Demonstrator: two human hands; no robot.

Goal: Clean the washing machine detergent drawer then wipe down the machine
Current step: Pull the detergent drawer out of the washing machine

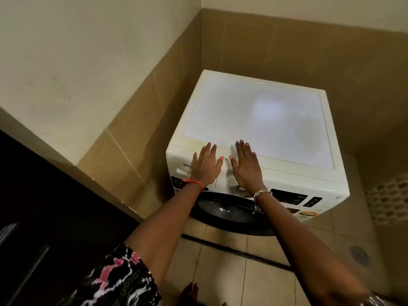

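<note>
Your black, pink and white patterned garment (119, 281) fills the seven o'clock corner, closest to the lens. A dark cabinet front (33, 217) lies beyond it at nine o'clock.

Just off centre toward three o'clock stands the white washing machine (258, 120), set into the corner of the tan-tiled walls. Its flat top is pale and glossy with a soft glare patch, and the front rim looks yellowish. The detergent drawer (180, 167) sits closed at the upper left of the front panel, at nine o'clock from your left hand. Only the first letters of a brand name show on it, because your hand covers the rest.

Your left hand (206, 165), with a red string (194, 183) on its wrist, lies flat over the machine's front top edge. Its fingers are straight and slightly spread, and it holds nothing. Your right hand (246, 167), wearing a silver bracelet (262, 192), is just beside it at three o'clock in the same flat, empty pose. You cannot tell whether either palm presses the surface.

At six o'clock from your wrists, the dark round door (225, 210) is partly hidden by your forearms. A black display (289, 196) sits at four o'clock from your right hand, its markings too small to read. A white perforated basket (390, 199) is cut off at the frame's three o'clock edge, and a round floor drain (358, 255) lies at four o'clock.
</note>
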